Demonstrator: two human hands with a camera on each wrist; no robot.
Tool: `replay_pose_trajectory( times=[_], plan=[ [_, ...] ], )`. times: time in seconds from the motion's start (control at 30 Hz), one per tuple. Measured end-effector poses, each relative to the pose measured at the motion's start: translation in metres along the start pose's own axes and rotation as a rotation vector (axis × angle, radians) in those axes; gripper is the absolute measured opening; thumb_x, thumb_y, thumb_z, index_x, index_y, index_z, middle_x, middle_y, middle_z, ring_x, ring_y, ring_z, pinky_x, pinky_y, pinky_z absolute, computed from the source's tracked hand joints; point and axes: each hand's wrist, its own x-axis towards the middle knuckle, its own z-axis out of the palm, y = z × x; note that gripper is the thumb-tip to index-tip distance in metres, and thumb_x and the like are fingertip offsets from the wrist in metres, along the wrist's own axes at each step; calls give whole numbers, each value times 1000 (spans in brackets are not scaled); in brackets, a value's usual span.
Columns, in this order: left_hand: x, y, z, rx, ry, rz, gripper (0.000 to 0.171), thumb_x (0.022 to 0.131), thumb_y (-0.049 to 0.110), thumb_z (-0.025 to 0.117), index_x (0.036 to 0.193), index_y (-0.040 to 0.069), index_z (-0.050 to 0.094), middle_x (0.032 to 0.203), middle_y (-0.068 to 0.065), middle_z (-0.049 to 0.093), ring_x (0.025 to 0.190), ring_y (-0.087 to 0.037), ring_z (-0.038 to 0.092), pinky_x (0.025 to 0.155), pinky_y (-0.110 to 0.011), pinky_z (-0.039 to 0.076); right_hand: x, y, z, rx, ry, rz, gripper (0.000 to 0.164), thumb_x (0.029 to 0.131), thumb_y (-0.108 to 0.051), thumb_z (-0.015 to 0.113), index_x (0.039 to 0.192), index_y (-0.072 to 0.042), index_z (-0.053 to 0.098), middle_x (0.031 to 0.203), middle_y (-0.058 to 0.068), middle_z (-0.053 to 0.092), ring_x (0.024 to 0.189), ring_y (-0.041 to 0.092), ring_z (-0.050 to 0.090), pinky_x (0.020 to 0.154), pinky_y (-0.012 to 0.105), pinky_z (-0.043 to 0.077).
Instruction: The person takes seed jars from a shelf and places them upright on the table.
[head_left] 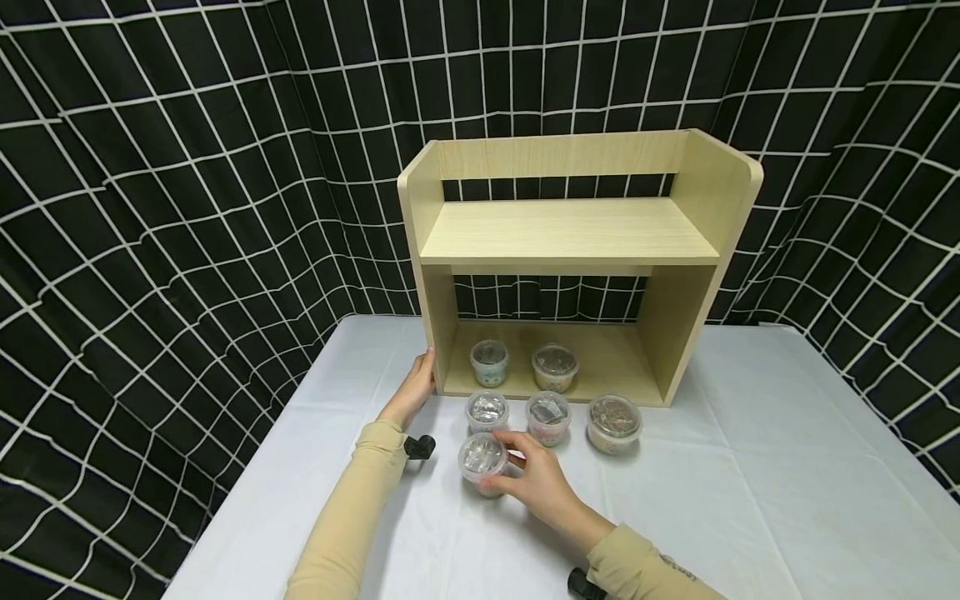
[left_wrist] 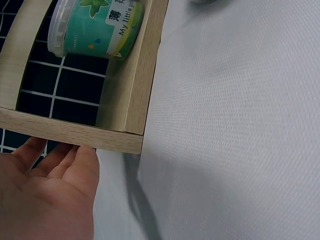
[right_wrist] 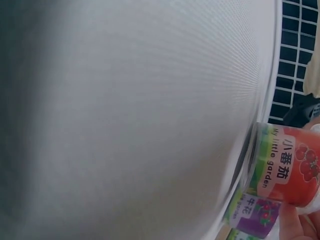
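My right hand (head_left: 540, 479) grips a clear-lidded plastic tub (head_left: 482, 458) between thumb and fingers, over the front of the white cloth. In the right wrist view this tub (right_wrist: 287, 165) has a red label with tomatoes and the words "My little garden". My left hand (head_left: 414, 390) rests its fairly straight fingers against the outer left side of a light wooden shelf (head_left: 570, 229). The left wrist view shows those fingers (left_wrist: 82, 162) at the panel, with a green-labelled tub (left_wrist: 95, 30) inside the shelf.
On the lower shelf board stand two tubs, a green-labelled one (head_left: 490, 364) and a wider one (head_left: 555, 368). Before it on the cloth are three more: a left tub (head_left: 487, 410), a middle tub (head_left: 548, 417) and a right tub (head_left: 614, 423). Black gridded curtain (head_left: 187, 167) surrounds the table.
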Motion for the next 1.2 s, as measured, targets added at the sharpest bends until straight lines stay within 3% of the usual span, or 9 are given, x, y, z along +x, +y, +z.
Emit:
replay_pose_trajectory(
  times=[0.27, 0.5, 0.63, 0.87, 1.0, 1.2],
  plan=[
    [-9, 15, 0, -38, -27, -18, 68, 100, 47, 22, 142, -5, 11, 143, -27, 16, 134, -37, 18, 110, -42, 18, 0, 0, 0, -20, -1, 39, 66, 61, -14, 86, 116, 6, 53, 115, 15, 55, 108, 31, 54, 88, 29, 48],
    [-21, 27, 2, -11, -37, -10, 63, 102, 41, 20, 141, -7, 10, 143, -29, 15, 134, -39, 17, 109, -44, 19, 0, 2, 0, -49, -7, 63, 64, 61, -16, 86, 113, 3, 53, 115, 13, 55, 106, 30, 54, 88, 29, 48],
    [-19, 24, 2, -7, -33, -3, 64, 102, 42, 20, 142, -7, 11, 143, -29, 16, 133, -39, 18, 109, -44, 19, 1, 4, 0, -46, -12, 73, 65, 60, -15, 87, 112, 3, 52, 115, 16, 55, 106, 30, 54, 89, 28, 48],
    [2, -4, -1, -9, 9, 2, 74, 97, 56, 22, 143, -2, 14, 144, -24, 19, 133, -35, 22, 109, -42, 20, 2, 3, -2, 9, -43, 93, 65, 61, -6, 86, 112, 7, 48, 117, 23, 53, 108, 37, 52, 91, 36, 46],
    [2, -4, 0, 6, 27, -3, 79, 94, 61, 24, 143, 0, 16, 143, -22, 22, 133, -32, 24, 109, -40, 23, 2, 4, -3, -21, -57, 90, 67, 61, -13, 87, 112, 4, 48, 118, 20, 53, 108, 34, 52, 91, 30, 46],
    [2, -4, 0, -2, 18, 0, 76, 95, 58, 24, 143, -1, 15, 143, -23, 21, 133, -33, 23, 109, -41, 23, 2, 1, -6, -66, -74, 87, 68, 61, -13, 88, 113, 3, 46, 113, 16, 55, 106, 32, 54, 92, 37, 46]
  ],
)
